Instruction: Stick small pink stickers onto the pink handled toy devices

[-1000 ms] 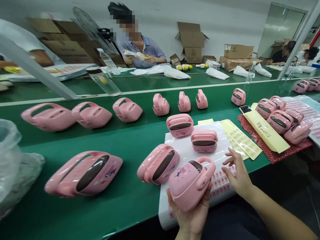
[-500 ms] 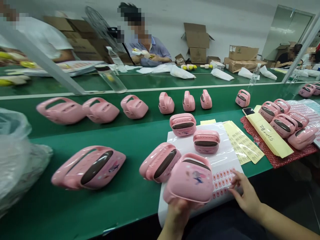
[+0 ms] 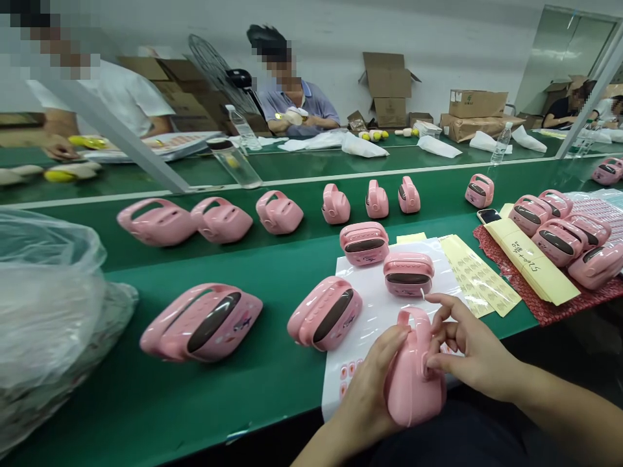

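My left hand [image 3: 366, 383] is wrapped round a pink handled toy case [image 3: 413, 376], held on edge just above a white sticker sheet [image 3: 374, 311] at the belt's near edge. My right hand [image 3: 470, 350] presses its fingertips, pinched together, against the case's side below the handle; whether a sticker sits under them I cannot tell. More pink cases stand on the sheet: one [image 3: 407, 274] just beyond my hands, another [image 3: 364, 243] farther back, and one [image 3: 325, 312] lying to the left.
A large pink case [image 3: 200, 322] lies left on the green belt [image 3: 253, 272]. A row of pink cases [image 3: 277, 212] runs along the far lane. Yellow sticker strips [image 3: 479, 275] and stacked cases [image 3: 559, 233] sit right. A plastic bag [image 3: 48, 305] is far left. Other people work beyond.
My left hand turned the case from face-up to standing on edge. My right hand left the sticker sheet and came onto the case's side. The view shifted slightly left.
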A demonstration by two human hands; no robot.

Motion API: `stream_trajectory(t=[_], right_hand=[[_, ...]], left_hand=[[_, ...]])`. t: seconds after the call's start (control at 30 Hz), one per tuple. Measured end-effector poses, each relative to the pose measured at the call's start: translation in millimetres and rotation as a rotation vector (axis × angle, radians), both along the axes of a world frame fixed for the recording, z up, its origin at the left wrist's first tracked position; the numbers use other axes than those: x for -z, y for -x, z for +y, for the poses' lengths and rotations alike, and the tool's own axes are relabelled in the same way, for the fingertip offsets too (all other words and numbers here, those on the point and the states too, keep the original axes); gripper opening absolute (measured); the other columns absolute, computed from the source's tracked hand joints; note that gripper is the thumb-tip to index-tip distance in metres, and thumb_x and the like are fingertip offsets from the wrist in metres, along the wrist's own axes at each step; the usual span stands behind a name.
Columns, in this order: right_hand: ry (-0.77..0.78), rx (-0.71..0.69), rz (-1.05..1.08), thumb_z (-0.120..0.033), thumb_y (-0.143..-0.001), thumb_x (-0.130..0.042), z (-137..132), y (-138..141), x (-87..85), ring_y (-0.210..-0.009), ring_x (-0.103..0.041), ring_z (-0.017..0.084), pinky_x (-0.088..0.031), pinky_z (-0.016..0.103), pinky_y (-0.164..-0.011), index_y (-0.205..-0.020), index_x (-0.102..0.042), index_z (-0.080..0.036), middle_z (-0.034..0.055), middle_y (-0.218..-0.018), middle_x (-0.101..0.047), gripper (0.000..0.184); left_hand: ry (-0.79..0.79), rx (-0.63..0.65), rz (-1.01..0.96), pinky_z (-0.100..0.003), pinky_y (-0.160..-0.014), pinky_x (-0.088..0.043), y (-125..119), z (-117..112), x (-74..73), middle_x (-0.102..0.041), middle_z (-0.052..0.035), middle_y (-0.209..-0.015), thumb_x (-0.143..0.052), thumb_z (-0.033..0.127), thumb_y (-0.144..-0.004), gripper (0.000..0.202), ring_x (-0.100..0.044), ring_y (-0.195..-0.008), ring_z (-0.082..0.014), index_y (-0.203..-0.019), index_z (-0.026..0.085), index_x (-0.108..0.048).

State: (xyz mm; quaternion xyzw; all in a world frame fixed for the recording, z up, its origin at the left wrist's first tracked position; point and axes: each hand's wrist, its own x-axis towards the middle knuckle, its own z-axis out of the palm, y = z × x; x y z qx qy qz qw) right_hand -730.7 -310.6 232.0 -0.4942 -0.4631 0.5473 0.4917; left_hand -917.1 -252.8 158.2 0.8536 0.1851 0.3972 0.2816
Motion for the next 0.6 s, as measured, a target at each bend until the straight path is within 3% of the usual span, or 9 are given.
stream_trajectory(t=[0.13, 0.37, 0.6], right_hand=[[-0.130, -0.005, -0.183, -0.005, -0.068, -0.060, -4, -2, 2.3, -0.071, -0.061, 0.012, -0.047, 0.028, -0.066, -0.127, -0.038, -0.029, -0.0023, -0.089, -0.052, 0.068], [-0.290, 0.084, -0.499, -0.002, -0.070, -0.057, -8, 0, 6.6, -0.076, -0.056, 0.015, -0.051, 0.031, -0.069, -0.135, -0.033, -0.029, 0.0014, -0.091, -0.056, 0.075], [-0.489, 0.077, -0.599, -0.002, -0.078, -0.047, -14, 6, 8.5, -0.082, -0.057, 0.016, -0.054, 0.032, -0.076, -0.137, -0.030, -0.032, 0.0043, -0.101, -0.052, 0.068]], left_hand=[[0.082, 0.015, -0.098, -0.047, -0.091, -0.047, -2, -2, 2.7, -0.057, -0.0154, -0.127, -0.083, 0.025, -0.052, 0.095, -0.056, -0.112, -0.0377, -0.137, 0.029, -0.040], [0.399, 0.044, -0.235, -0.055, -0.093, -0.042, -2, -4, 1.1, -0.062, -0.0137, -0.123, -0.084, 0.006, -0.037, 0.093, -0.056, -0.111, -0.0413, -0.123, 0.031, -0.058], [0.090, 0.086, -0.119, -0.048, -0.086, -0.049, -6, -1, -5.1, -0.056, -0.0164, -0.127, -0.083, 0.019, -0.048, 0.098, -0.057, -0.110, -0.0392, -0.136, 0.034, -0.041]])
